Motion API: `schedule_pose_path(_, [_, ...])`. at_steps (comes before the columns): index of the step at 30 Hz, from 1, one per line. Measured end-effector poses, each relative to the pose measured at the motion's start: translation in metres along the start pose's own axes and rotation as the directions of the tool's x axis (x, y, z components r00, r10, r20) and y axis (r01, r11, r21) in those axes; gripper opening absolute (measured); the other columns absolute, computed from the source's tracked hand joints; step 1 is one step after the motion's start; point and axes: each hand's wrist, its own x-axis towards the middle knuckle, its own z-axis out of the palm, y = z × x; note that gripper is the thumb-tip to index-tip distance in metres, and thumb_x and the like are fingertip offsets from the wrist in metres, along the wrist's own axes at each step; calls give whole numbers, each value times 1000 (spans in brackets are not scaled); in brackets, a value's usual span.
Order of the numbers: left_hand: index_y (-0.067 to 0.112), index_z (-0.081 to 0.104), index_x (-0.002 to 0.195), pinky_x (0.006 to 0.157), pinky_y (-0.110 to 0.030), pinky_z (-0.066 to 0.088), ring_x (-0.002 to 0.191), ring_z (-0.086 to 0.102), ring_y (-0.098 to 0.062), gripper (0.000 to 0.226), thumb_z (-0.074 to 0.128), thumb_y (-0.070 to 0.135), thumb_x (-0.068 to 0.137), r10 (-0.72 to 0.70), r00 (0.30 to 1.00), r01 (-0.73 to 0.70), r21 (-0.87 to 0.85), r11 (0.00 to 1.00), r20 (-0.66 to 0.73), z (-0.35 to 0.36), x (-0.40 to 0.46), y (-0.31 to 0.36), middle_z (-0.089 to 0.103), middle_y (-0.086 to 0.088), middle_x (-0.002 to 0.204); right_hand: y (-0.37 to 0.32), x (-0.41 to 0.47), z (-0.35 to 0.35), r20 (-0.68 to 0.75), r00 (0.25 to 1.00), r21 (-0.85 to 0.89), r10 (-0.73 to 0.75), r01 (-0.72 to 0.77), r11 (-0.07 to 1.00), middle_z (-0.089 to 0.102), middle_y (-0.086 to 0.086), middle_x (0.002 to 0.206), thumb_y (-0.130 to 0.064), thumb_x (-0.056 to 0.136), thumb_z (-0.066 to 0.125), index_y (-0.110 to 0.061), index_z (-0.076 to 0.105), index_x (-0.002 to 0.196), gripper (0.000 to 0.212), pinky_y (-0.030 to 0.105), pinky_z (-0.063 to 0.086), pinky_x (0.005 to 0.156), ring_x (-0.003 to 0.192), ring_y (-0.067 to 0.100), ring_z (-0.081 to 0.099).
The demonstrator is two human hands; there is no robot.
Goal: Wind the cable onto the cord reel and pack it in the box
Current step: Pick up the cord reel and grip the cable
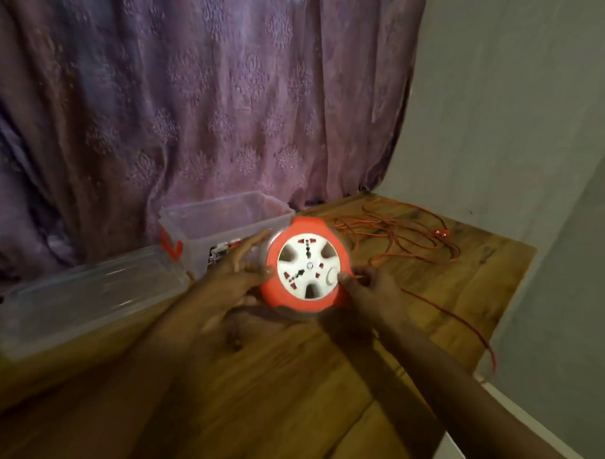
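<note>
An orange cord reel (pixel 306 265) with a white socket face stands tilted toward me on the wooden table (pixel 289 383). My left hand (pixel 237 278) grips its left rim, thumb on the front and fingers behind. My right hand (pixel 371 290) pinches the orange cable at the reel's right edge. The loose orange cable (pixel 397 232) lies tangled on the table behind the reel, with its plug (pixel 441 232) at the far right. One strand (pixel 462 320) runs off the table's right edge. A clear plastic box (pixel 222 226) with an orange latch stands behind the reel to the left.
The box's clear lid (pixel 86 297) lies flat at the table's left edge. A purple curtain (pixel 196 88) hangs behind the table. A grey wall (pixel 537 134) closes the right side, close to the table's edge.
</note>
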Motion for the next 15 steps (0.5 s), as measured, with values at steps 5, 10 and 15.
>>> schedule_pose_path(5, [32,61,125,76,-38,53,81,65,-16,41,70,15,89,172,978,-173,-2,985,-117,15,-35,26,70,-2,108,-20,-33,-17,-142,990,209,-12,42,977,71,8,83,-28,87,69,-11,67,93,18,31,56,59,70,11,68])
schedule_pose_path(10, [16,67,118,63,-27,59,80,72,-8,31,71,15,87,249,954,-272,-136,952,-169,29,-80,46,75,-3,104,-43,-66,-29,-187,982,337,-32,95,937,73,6,87,-31,87,69,-14,70,100,21,37,58,71,77,18,69])
schedule_pose_path(15, [35,65,116,63,-33,62,82,74,-8,35,70,14,88,283,950,-302,-148,942,-134,32,-112,62,78,10,98,-60,-96,-34,-200,977,264,-71,124,956,72,3,99,-38,87,67,-15,67,114,36,44,57,81,90,19,68])
